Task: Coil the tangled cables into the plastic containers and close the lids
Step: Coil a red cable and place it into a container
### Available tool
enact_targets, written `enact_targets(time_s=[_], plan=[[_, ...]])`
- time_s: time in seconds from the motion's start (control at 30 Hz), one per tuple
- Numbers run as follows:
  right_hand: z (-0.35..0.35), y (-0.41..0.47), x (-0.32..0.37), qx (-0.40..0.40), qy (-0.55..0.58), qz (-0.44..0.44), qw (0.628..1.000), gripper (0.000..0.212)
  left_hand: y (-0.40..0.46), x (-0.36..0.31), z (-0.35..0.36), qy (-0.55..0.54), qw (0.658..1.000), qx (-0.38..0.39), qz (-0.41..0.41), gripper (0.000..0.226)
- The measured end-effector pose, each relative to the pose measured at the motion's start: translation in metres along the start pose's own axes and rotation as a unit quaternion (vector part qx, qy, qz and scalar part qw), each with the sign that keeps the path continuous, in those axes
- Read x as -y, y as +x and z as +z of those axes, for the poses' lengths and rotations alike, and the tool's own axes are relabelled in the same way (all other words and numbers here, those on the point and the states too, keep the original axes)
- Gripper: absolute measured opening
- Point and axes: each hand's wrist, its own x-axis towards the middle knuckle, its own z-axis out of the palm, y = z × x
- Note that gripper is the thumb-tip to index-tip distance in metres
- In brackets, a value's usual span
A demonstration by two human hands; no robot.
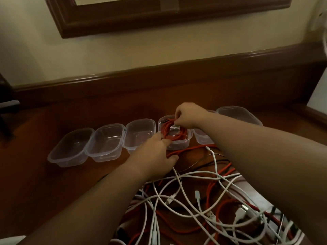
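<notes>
**Six clear tubs, one holding red cable**

I count six clear plastic containers in a row on the brown wooden counter (53,183); all rounded rectangles, thin-walled, glossy; the farthest right (238,114) looks lidded, though I cannot be sure. The fourth container (178,145) holds a coil of red cable (167,131), matte and braided-looking. My right hand (188,114) hovers over that tub, its fingers (177,113) pinching the coil's top; my left hand (155,154) sits at the tub's near edge, fingers curled round the red strand trailing out. Behind both hands lies the tangle (203,200): smooth white cables, more red ones, a thin black one; too knotted to count.
</notes>
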Motion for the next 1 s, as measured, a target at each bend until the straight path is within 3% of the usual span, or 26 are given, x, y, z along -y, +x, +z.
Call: enact_targets(time_s=[0.1,0.2,0.4,0.5,0.67,0.77,0.9,1.0], plan=[[-0.013,-0.007,0.002,-0.082,0.074,0.012,0.994,0.014,-0.002,0.007,-0.009,0.01,0.999,-0.031,-0.015,0.054],[-0.023,-0.01,0.008,-0.148,0.165,0.021,0.975,0.016,-0.005,0.025,-0.023,0.099,0.991,-0.064,-0.065,0.051],[0.001,0.007,0.051,-0.08,0.26,0.08,0.959,0.024,-0.004,0.073,-0.032,0.123,0.975,-0.048,-0.179,0.075],[0.018,0.02,0.069,-0.041,0.206,0.082,0.974,0.022,-0.002,0.083,-0.031,0.101,0.976,-0.02,-0.19,0.082],[0.039,0.032,0.092,-0.013,0.02,0.021,0.999,0.023,0.0,0.09,-0.027,0.095,0.978,-0.026,-0.185,0.093],[0.046,0.03,0.1,0.0,-0.067,-0.008,0.998,0.012,0.001,0.09,-0.024,0.131,0.974,-0.036,-0.182,0.092],[0.055,0.031,0.099,-0.021,-0.17,-0.05,0.984,0.013,0.001,0.089,-0.023,0.16,0.97,-0.031,-0.179,0.093],[0.055,0.031,0.098,-0.028,-0.18,-0.073,0.981,0.014,0.003,0.087,-0.023,0.171,0.969,-0.024,-0.177,0.095]])
